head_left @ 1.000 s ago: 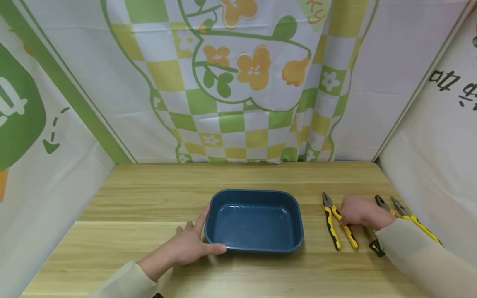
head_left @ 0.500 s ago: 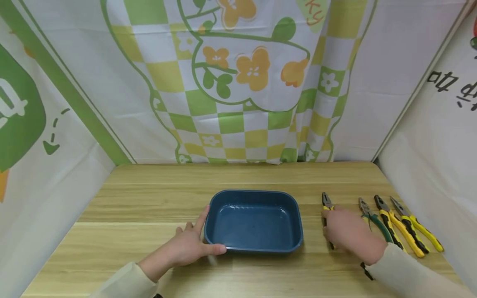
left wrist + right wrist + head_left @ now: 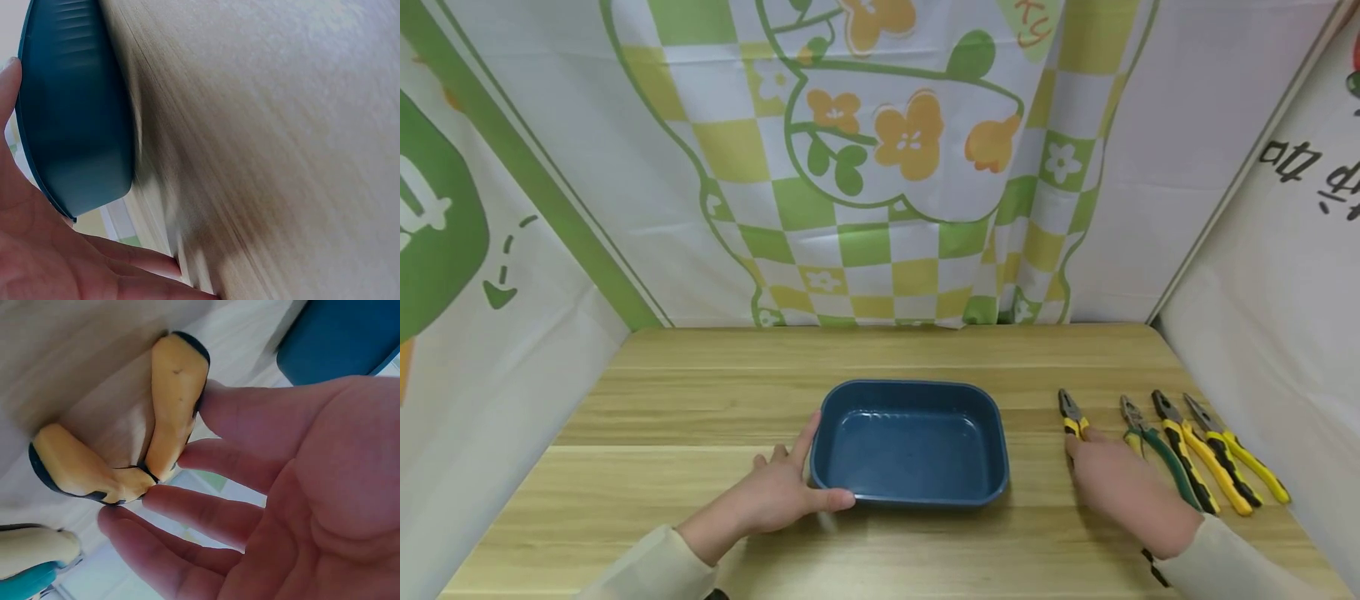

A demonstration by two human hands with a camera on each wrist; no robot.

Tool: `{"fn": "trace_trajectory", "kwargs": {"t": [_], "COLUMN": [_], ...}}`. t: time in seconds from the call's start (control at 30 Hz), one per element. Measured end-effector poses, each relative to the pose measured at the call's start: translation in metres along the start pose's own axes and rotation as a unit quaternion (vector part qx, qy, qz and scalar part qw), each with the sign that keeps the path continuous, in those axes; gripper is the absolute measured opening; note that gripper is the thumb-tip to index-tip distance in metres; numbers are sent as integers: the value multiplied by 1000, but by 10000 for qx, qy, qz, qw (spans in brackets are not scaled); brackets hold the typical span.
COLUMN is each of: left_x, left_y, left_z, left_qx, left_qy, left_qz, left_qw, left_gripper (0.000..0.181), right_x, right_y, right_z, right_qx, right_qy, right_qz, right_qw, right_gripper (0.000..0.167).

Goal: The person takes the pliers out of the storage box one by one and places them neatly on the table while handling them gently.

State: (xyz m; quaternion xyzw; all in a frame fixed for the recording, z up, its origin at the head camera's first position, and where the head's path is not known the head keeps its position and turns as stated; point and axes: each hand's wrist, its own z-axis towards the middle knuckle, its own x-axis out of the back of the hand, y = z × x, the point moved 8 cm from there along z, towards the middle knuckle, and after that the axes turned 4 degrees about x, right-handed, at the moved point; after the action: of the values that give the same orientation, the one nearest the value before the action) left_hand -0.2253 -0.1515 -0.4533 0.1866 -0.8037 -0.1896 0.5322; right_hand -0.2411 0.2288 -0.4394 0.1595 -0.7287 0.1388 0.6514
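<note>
A dark blue rectangular bin (image 3: pixel 910 454) stands on the table. My left hand (image 3: pixel 775 496) rests at its near left corner, thumb on the rim and fingers fairly straight along the left side. My right hand (image 3: pixel 1123 487) holds yellow-and-black pliers (image 3: pixel 1070 406) right of the bin. In the right wrist view, their two handles (image 3: pixel 178 381) stand spread apart, the thumb touching one and fingertips reaching the handles. The hand hides these handles in the head view. Right of this hand lie pliers with green handles (image 3: pixel 1168 458).
Farther right lie yellow-and-black pliers (image 3: pixel 1213 471) and needle-nose pliers (image 3: pixel 1255 467), side by side. The wooden table (image 3: pixel 700 392) ends at a patterned cloth (image 3: pixel 917 275) behind and white cloth walls at both sides.
My right hand has moved from between the pliers onto the leftmost pair, uncovering the green-handled ones. That leftmost pair has shifted slightly right. My left hand and the bin stay put.
</note>
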Motion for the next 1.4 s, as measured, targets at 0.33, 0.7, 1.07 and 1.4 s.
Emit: {"fn": "trace_trajectory", "kwargs": {"t": [0.33,0.7,1.07,1.4], "left_x": [0,0,1,0], "left_y": [1,2,3,4], "left_z": [-1,1,2,-1], "left_qx": [-30,-54,-42,-77], "left_qy": [58,174,108,129], "left_qz": [48,76,166,123], "left_qw": [10000,9998,9998,9998], "left_gripper": [129,130,130,132], "right_x": [-2,-1,-1,-3], "right_y": [14,20,28,30], "right_z": [-8,-12,-15,-15], "right_qx": [113,79,-98,-476], "right_qy": [186,174,122,60], "right_qz": [-231,-233,-72,380], "right_qw": [9995,9995,9999,9981], "right_gripper": [25,24,29,52]}}
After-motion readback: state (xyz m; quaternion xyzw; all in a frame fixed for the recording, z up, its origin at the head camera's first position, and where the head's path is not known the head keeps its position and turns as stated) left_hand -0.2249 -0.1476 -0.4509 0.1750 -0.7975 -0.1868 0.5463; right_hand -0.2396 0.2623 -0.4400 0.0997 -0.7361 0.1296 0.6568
